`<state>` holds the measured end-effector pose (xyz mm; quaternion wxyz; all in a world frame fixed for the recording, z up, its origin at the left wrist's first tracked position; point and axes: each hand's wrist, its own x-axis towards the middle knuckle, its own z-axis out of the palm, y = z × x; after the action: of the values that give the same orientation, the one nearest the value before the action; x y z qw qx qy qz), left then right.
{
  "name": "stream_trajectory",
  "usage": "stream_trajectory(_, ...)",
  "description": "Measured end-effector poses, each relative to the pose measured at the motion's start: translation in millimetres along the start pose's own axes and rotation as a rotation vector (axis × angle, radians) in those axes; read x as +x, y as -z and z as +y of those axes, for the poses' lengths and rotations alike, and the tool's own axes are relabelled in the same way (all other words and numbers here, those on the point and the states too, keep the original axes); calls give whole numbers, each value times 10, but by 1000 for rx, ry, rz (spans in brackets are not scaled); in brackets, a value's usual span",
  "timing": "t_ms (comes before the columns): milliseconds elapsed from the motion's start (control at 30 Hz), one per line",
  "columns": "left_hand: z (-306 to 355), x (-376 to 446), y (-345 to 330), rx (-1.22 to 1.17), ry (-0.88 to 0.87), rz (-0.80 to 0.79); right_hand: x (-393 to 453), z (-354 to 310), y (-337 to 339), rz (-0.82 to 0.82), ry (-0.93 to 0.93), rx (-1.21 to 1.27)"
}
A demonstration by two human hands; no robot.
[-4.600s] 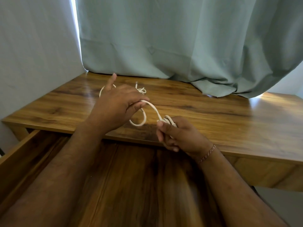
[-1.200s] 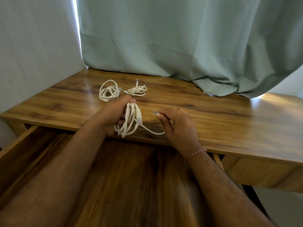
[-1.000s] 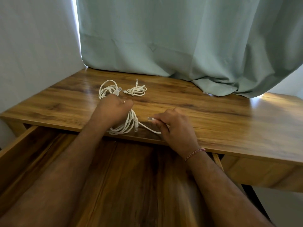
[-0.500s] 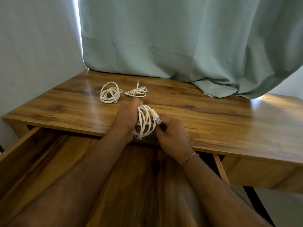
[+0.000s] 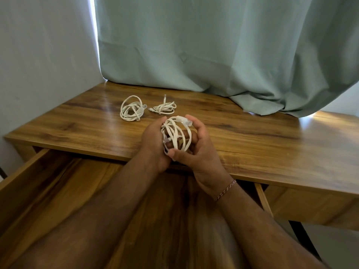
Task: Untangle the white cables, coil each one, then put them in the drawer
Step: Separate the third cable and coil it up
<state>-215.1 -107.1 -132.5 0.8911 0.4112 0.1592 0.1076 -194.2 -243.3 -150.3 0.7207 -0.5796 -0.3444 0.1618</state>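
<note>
At frame centre, both hands clamp the third coil.
Your left hand (image 5: 153, 141) and right hand (image 5: 196, 150) grip the coiled cable (image 5: 175, 135); the open drawer (image 5: 58, 191) lies directly below, toward lower left.

The loose cable (image 5: 175, 133), stretched between the hands a few seconds ago, is now gathered into a coil. It is gripped by both the left hand (image 5: 153, 141) and right hand (image 5: 198, 150), which are brought together.

Glossy wood-grain desk (image 5: 252, 140), matt cloth curtain (image 5: 213, 45), smooth, seemingly plastic-sheathed white cables (image 5: 131, 110).
</note>
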Motion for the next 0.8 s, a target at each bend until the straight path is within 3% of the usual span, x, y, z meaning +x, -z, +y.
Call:
stream_trajectory(233,-64,22,-87,183,-197,250,-22,19,-94,2,133,-147)
stream_trajectory(367,-76,27,-85,261,-304,283,-39,28,-116,4,195,-305)
stream_trajectory(467,-48,26,-86,192,-297,254,-79,106,-111,68,356,-562)
stream_trajectory(567,-67,33,-71,210,-381,237,-92,233,-125,268,546,-913)
stream_trajectory(633,-112,61,-52,255,-458,238,-69,263,-140,380,572,-934)
stream_trajectory(800,-186,107,17,435,-587,220,-53,234,-137,423,451,-765)
